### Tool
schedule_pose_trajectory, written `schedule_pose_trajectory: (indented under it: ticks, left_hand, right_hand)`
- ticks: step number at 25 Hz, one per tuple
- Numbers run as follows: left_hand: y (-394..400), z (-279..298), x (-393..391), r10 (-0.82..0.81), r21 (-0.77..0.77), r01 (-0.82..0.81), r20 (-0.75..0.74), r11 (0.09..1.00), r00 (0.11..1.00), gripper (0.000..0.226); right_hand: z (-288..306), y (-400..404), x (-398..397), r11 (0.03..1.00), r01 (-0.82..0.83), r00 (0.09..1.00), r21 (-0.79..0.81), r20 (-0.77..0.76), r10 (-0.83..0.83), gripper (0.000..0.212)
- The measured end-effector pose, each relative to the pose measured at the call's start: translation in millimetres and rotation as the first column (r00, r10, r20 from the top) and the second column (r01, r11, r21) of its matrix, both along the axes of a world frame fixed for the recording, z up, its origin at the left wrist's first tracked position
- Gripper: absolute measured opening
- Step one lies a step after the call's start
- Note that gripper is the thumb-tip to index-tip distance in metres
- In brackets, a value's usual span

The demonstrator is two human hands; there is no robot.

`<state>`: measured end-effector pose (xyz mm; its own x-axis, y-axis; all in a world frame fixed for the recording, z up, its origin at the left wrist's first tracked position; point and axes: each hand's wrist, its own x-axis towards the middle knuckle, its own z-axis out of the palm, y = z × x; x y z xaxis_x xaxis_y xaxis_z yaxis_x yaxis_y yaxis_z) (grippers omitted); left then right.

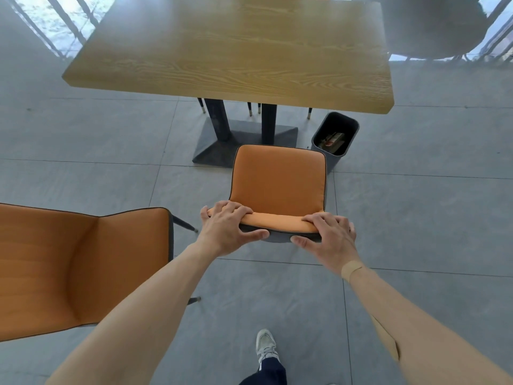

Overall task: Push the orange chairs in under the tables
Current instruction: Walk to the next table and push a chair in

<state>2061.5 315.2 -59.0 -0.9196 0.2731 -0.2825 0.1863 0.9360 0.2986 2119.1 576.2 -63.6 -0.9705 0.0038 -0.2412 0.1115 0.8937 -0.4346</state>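
An orange chair [278, 182] with dark piping stands on the floor just short of the wooden table [236, 51], its seat facing the table's dark pedestal base [219, 145]. My left hand [226, 226] grips the left end of the chair's backrest top. My right hand [329, 237] grips the right end, thumb under the grey back. A second orange chair [83, 268] stands at the lower left, away from the table and turned sideways.
A dark bin [337, 134] with rubbish in it stands by the table's right front corner, close to the chair's right side. Legs of other chairs show beyond the pedestal. My shoe [266, 344] is on the grey tile floor behind the chair.
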Motion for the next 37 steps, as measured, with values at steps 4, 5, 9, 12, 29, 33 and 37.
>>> schedule_pose_trajectory:
  ticks: [4, 5, 9, 12, 29, 33, 37]
  left_hand:
    - [3.1, -7.3, -21.6, 0.001, 0.021, 0.000, -0.078, 1.000, 0.997, 0.088]
    - [4.1, -8.1, -27.1, 0.005, 0.023, -0.003, -0.094, 1.000, 0.996, 0.089]
    - [8.7, -11.1, -46.0, 0.013, 0.025, -0.010, -0.127, 1.000, 0.992, 0.090]
    - [7.8, -17.3, -50.4, 0.018, 0.049, -0.009, -0.179, 0.999, 0.984, 0.087]
    - [22.8, 13.5, 87.3, 0.338, 0.038, -0.341, 0.073, 0.939, 0.938, 0.066]
    - [4.4, 23.0, 156.7, 0.436, 0.157, -0.478, 0.240, 0.864, 0.867, 0.065]
    - [-19.6, 45.9, 213.6, 0.419, 0.280, -0.475, 0.238, 0.834, 0.876, 0.063]
  right_hand:
    - [-2.4, 3.2, -23.6, 1.000, 0.012, 0.999, -0.017, -0.037, -0.013, 0.075]
    - [-2.7, 4.3, -30.5, 1.000, 0.013, 0.999, -0.021, -0.044, -0.014, 0.075]
    - [-3.4, 7.9, -48.8, 1.000, 0.014, 0.998, -0.022, -0.060, -0.016, 0.072]
    - [-6.6, 8.2, -53.8, 1.000, 0.022, 0.996, -0.014, -0.082, -0.023, 0.073]
    - [24.6, -50.5, 58.6, 0.966, 0.251, 0.965, -0.052, 0.084, -0.247, 0.066]
    - [44.8, -34.4, 112.2, 0.987, 0.144, 0.972, -0.064, 0.197, -0.129, 0.052]
    - [77.0, -32.1, 169.6, 0.984, 0.124, 0.984, -0.127, 0.144, -0.105, 0.043]
